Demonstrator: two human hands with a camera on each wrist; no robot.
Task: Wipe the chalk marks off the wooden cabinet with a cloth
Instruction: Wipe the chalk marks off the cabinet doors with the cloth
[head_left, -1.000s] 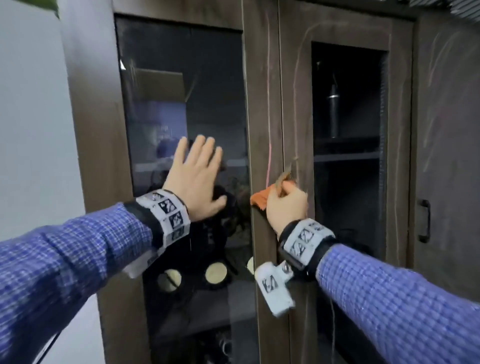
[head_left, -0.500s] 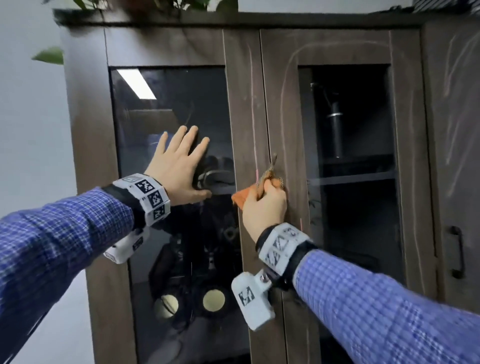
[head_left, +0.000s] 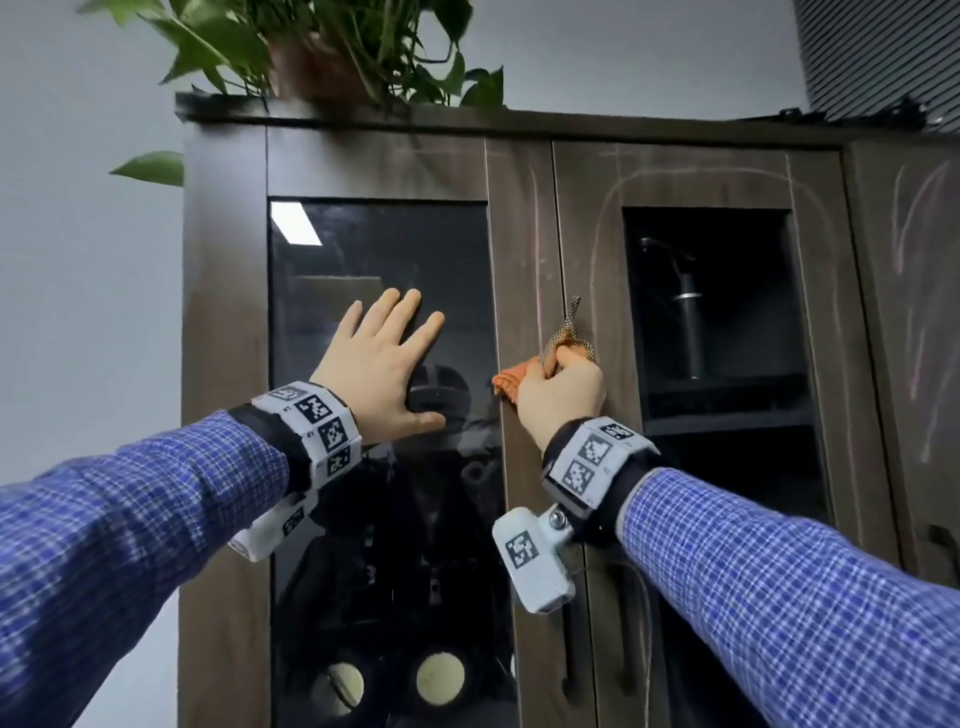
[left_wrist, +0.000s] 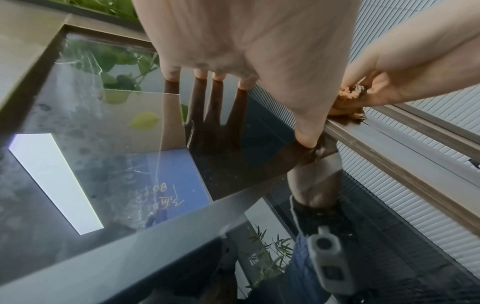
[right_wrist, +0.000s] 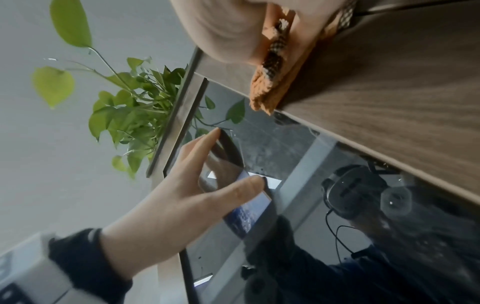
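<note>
Right hand (head_left: 563, 400) curled round orange cloth (head_left: 511, 382), pressing it on wooden cabinet (head_left: 524, 234) at centre stile between two doors, about mid-height of glass pane (head_left: 374, 260). Left hand (head_left: 382, 364) flat on that pane, fingers straight and spread, holding nothing. Head view alone shows chalk marks (head_left: 602, 218): faint loop round right door frame, line up stile above cloth. Potted plant (head_left: 332, 57) on cabinet's top left edge. Right wrist view alone shows cloth's checkered weave (right_wrist: 275, 51) under palm. Left wrist view shows fingertips (left_wrist: 219, 76) touching glass.
</note>
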